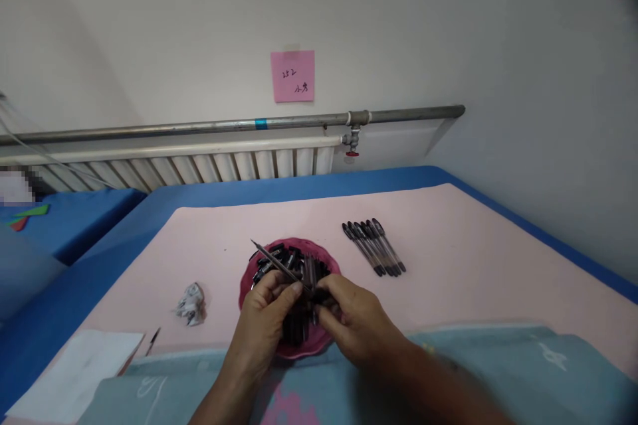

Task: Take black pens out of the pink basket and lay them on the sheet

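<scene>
Over a dark pink scalloped basket [329, 340], both my hands meet in front of me. My left hand [272, 305] pinches a slim, uncapped dark pen [273, 257] between thumb and fingers, its pointed tip slanting up to the left. At the pen's lower end, my right hand [355, 319] is closed with thumb and fingers around something dark, mostly hidden by the fingers. Black pen caps [268, 265] and dark pen barrels [310, 268] lie in the basket. Right of it, several capped black pens [373, 247] lie side by side in a slanted row.
Left of the basket are a crumpled grey-white wad [191, 305], a thin dark pen-like piece [153, 341] and a white sheet [74, 375]. A pink cover [448, 265] lies on the blue-edged table, with teal cloth [498, 358] along the near side. Behind stands a radiator [244, 165].
</scene>
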{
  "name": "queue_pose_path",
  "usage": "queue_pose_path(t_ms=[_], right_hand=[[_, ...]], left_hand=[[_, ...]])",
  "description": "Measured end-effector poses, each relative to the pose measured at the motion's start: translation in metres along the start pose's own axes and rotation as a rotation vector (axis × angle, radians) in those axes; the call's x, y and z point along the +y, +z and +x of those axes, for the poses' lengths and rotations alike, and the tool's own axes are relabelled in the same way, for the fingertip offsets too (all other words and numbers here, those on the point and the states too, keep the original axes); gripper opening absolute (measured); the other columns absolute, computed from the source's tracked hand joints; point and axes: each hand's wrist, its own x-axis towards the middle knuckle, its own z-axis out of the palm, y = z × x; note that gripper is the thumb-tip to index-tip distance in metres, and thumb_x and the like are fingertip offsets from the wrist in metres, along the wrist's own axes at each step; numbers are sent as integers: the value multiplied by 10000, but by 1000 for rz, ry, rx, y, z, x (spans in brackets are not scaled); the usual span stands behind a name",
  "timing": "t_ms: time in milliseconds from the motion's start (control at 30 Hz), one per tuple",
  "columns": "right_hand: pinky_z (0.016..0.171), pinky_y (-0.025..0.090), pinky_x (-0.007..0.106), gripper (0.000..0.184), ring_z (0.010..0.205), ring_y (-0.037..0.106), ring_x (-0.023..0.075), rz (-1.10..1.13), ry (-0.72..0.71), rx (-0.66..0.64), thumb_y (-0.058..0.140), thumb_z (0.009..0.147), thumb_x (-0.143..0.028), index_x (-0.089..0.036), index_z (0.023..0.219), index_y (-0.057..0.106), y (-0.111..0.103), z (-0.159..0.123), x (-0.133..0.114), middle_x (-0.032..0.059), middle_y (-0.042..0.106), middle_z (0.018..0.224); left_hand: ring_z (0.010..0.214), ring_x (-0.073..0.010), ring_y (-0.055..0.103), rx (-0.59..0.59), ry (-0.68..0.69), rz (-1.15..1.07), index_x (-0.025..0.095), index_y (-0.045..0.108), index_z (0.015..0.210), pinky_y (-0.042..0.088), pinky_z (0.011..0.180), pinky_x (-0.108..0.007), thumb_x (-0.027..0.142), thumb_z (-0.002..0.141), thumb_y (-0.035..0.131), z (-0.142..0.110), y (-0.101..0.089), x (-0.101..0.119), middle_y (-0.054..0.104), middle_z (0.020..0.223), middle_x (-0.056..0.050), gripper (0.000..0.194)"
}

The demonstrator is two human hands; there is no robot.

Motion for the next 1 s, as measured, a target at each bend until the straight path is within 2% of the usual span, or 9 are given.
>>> queue_pose_path(t_ms=[367, 533, 633, 733, 833, 1000], right_hand=[[589, 383, 231, 103, 690, 532, 132, 20, -16, 52, 474, 756, -128, -194, 829, 506, 0, 0, 0, 6, 573, 760], [575, 386, 227, 90, 681, 537, 131, 52, -9, 43, 470, 772, -141, -200, 828, 509, 1, -2, 2, 7, 578, 763], [521, 381, 214, 67, 607, 527, 119, 189, 110, 24, 487, 765, -162, -213, 806, 495, 3, -1, 4, -25, 552, 675], [480, 397, 206, 62, 528, 524, 106, 453, 236, -23, 474, 756, -169, -219, 784, 449, 6, 2, 4, -52, 520, 603], [458, 420, 219, 44, 470, 517, 101, 598, 284, -75, 422, 786, -196, -218, 824, 430, 7, 4, 2, -51, 527, 600], [569, 406, 242, 190, 637, 532, 125, 203, 158, 23, 556, 713, -164, -218, 886, 499, 3, 1, 0, -20, 566, 735]], left_hand=[[736, -129, 600, -37, 20, 11, 175, 598, 890, 459, 673, -226, 256, 720, 620, 2, 0, -1, 655, 826, -25, 190], [684, -124, 587, -29, 4, -5, 161, 606, 874, 457, 640, -226, 266, 700, 638, 2, -2, -1, 645, 806, -28, 205], [731, -144, 600, -29, -12, -19, 159, 613, 878, 462, 679, -241, 270, 688, 650, 1, -2, 0, 658, 836, -42, 223], [698, -145, 604, -30, -36, -25, 162, 616, 885, 466, 660, -246, 276, 690, 648, -1, -1, 1, 662, 790, -35, 228], [644, -135, 599, -23, -41, -33, 156, 612, 902, 461, 614, -236, 271, 698, 642, 0, -2, 1, 656, 750, -31, 236], [711, -155, 621, 23, -50, -59, 155, 599, 949, 473, 640, -246, 267, 700, 642, 2, -4, 1, 671, 816, -56, 276]])
